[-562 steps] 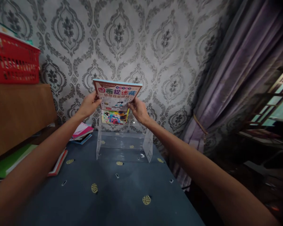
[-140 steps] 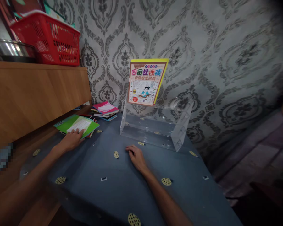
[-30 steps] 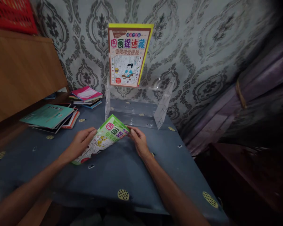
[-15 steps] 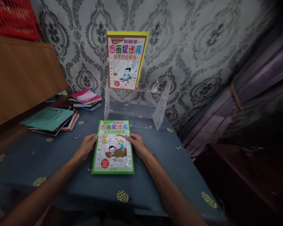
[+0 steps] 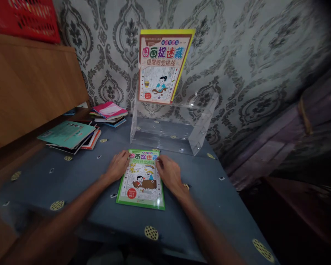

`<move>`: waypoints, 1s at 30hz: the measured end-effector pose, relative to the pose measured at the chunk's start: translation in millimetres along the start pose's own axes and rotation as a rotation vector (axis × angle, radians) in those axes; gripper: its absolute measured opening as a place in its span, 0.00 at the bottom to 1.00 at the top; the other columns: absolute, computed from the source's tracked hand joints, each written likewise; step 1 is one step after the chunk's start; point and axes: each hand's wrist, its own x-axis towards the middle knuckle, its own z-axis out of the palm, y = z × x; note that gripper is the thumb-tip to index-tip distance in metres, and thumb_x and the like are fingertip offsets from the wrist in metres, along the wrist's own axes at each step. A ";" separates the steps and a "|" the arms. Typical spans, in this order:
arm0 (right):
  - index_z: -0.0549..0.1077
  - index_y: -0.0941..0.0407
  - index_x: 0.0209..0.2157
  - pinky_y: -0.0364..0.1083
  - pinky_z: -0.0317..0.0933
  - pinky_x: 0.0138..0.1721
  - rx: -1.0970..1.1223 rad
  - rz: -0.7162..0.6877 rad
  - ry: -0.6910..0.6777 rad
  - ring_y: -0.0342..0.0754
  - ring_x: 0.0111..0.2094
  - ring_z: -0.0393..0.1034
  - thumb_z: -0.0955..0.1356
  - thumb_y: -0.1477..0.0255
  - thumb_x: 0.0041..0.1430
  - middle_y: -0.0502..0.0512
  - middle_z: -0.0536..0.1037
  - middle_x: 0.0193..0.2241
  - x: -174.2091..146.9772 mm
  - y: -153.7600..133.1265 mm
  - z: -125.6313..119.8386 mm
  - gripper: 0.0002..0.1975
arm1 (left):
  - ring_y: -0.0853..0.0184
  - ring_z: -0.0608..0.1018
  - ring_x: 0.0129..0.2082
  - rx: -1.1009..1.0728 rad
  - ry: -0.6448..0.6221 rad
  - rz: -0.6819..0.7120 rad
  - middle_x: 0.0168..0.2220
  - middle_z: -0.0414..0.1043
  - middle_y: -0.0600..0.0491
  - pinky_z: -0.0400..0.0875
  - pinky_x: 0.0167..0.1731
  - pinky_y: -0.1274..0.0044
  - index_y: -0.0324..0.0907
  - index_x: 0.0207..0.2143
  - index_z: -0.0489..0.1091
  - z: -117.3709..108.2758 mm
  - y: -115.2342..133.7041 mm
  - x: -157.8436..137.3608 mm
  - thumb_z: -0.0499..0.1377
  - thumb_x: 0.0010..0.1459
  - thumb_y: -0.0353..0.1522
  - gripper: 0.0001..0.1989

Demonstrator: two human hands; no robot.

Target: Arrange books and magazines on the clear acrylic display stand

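A green-bordered picture book (image 5: 145, 184) lies low over the table in front of me, its cover facing up and its top edge pointing away. My left hand (image 5: 118, 167) is closed on its upper left edge. On the opposite side, my right hand (image 5: 169, 171) has its fingers curled at the upper right edge, partly hiding the corner. Beyond the book stands a clear acrylic display rack (image 5: 165, 136). A brown-bordered book (image 5: 161, 70) leans upright on the rack's top tier, with a yellow-edged one behind it. The lower tiers show through the plastic.
To the left lie a stack of books topped by a teal one (image 5: 68, 134) and a stack with a pink one on top (image 5: 110, 109). A wooden cabinet (image 5: 35, 81) carries a red basket (image 5: 24, 22). A purple curtain (image 5: 281, 143) hangs at right.
The book looks lower and flatter against the table, with both hands now nearer its top corners. My view has shifted slightly to the left, so the scene sits further right.
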 end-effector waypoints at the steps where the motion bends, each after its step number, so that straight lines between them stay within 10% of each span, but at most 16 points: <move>1: 0.77 0.55 0.49 0.53 0.65 0.53 0.004 -0.133 -0.044 0.56 0.52 0.73 0.62 0.68 0.66 0.62 0.80 0.49 0.7 -9.3 4.1 0.16 | 0.58 0.74 0.55 0.014 -0.001 -0.002 0.55 0.71 0.44 0.67 0.54 0.64 0.40 0.52 0.68 0.8 0.5 0.0 0.48 0.68 0.29 0.15; 6: 0.62 0.61 0.65 0.54 0.51 0.67 -0.026 -0.451 -0.293 0.52 0.67 0.58 0.60 0.69 0.69 0.64 0.66 0.65 14.1 -39.2 41.6 0.25 | 0.59 0.73 0.55 0.068 0.005 0.018 0.55 0.71 0.45 0.67 0.53 0.66 0.40 0.54 0.67 1.4 1.8 -2.5 0.48 0.68 0.28 0.15; 30: 0.63 0.59 0.65 0.60 0.48 0.67 -0.290 -0.134 -0.150 0.55 0.68 0.54 0.57 0.63 0.70 0.64 0.61 0.67 19.1 30.8 39.3 0.27 | 0.59 0.72 0.57 0.131 -0.012 0.050 0.59 0.69 0.44 0.67 0.55 0.66 0.40 0.54 0.68 8.4 -4.3 -1.6 0.45 0.70 0.30 0.17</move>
